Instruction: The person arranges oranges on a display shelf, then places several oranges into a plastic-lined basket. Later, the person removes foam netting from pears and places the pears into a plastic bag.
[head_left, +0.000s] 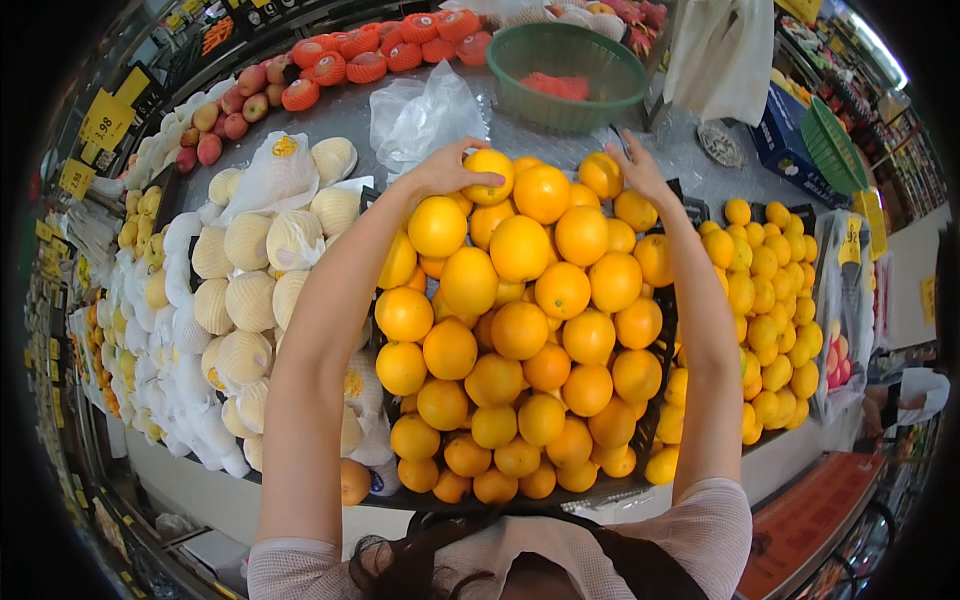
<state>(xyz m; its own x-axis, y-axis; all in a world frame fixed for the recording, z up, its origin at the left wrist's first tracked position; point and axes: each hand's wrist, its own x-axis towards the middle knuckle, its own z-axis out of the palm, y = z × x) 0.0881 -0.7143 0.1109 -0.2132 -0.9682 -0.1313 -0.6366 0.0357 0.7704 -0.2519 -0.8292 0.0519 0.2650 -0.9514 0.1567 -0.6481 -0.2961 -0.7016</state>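
A large heap of oranges (520, 330) lies in a black crate straight ahead of me. At its far left edge, my left hand (454, 171) is shut on an orange (487, 184), its thumb across the front and its fingers behind the fruit. My right hand (638, 166) is over the far right corner of the heap with fingers apart. Its thumb is close beside another orange (599, 176); whether they touch is unclear. A thin dark item (616, 135) shows by the right fingertips.
Foam-netted fruit (247, 240) fills the left side. Smaller yellow-orange citrus (765, 300) is piled right. Beyond my hands are a crumpled clear plastic bag (427, 120), a green plastic basket (566, 105), apples (233, 101) and hanging plastic bags (716, 60). Another person (919, 394) is at far right.
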